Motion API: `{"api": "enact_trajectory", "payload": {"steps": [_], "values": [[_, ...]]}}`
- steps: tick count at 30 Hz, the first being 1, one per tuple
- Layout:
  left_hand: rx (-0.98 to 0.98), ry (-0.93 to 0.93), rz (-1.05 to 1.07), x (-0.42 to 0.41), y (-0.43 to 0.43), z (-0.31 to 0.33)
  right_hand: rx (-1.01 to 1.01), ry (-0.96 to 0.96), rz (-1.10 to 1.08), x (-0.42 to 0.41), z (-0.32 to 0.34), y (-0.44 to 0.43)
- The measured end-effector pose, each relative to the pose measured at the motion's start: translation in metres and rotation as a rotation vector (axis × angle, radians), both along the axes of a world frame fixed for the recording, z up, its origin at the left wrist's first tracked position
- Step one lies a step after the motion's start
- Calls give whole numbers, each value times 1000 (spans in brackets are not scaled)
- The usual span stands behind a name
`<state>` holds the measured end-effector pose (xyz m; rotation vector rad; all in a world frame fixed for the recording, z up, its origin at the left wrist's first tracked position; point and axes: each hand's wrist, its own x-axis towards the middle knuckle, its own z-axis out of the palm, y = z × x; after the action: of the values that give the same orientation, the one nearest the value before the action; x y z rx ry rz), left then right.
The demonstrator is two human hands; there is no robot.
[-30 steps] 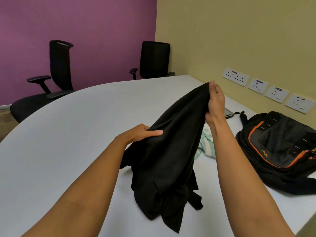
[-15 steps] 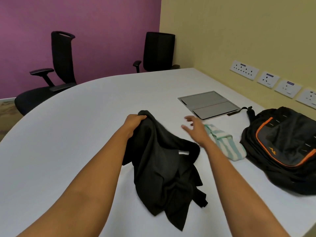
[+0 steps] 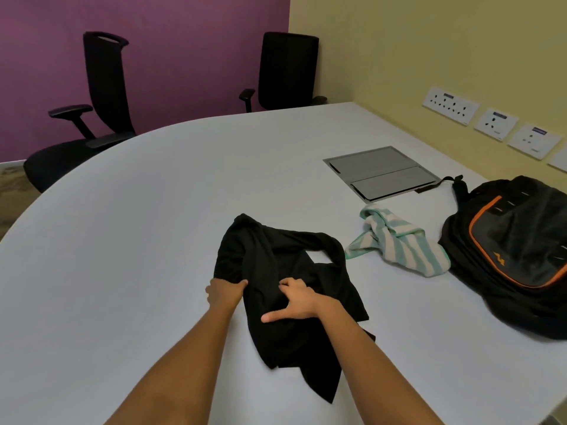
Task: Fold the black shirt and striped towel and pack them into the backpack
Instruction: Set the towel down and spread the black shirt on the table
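The black shirt [image 3: 288, 271] lies crumpled on the white table [image 3: 138, 240] in front of me. My left hand [image 3: 225, 291] grips the shirt's left edge, fingers tucked under the cloth. On top of the shirt's middle sits my right hand [image 3: 296, 302], fingers curled into the fabric and thumb stretched out to the left. To the right of the shirt the striped towel [image 3: 402, 243], white and mint green, lies bunched up. The black backpack [image 3: 515, 250] with orange trim lies flat at the right, beside the towel.
A grey metal cable hatch [image 3: 382, 171] is set into the table behind the towel. Two black office chairs [image 3: 101, 108] [image 3: 285, 72] stand at the table's far edge. Wall sockets [image 3: 451, 105] run along the yellow wall at right.
The shirt has come down from being held up in the air onto the table. Both hands dropped nearer to me and now hold its lower middle.
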<state>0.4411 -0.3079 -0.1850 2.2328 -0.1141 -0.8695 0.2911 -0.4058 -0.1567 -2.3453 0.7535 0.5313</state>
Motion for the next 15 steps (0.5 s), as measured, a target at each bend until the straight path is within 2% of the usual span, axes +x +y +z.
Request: {"api": "enact_trajectory", "payload": {"steps": [1, 3, 7, 10, 12, 15], "values": [[-33, 87, 81, -5, -1, -2, -32, -61, -5, 4, -2, 4], [-105, 240, 184, -13, -5, 2, -13, -256, -153, 11, -7, 6], [-49, 366, 48, -18, -14, 12, 172, -625, -685, 19, 13, -17], [-39, 475, -21, -27, -19, 27, 377, -810, -1005, 19, 36, -46], [-87, 569, -14, -34, -23, 35, 363, -814, -1057, 16, 41, -63], [-140, 606, -65, -42, -32, 37, 240, -703, -965, 9, 40, -74]]}}
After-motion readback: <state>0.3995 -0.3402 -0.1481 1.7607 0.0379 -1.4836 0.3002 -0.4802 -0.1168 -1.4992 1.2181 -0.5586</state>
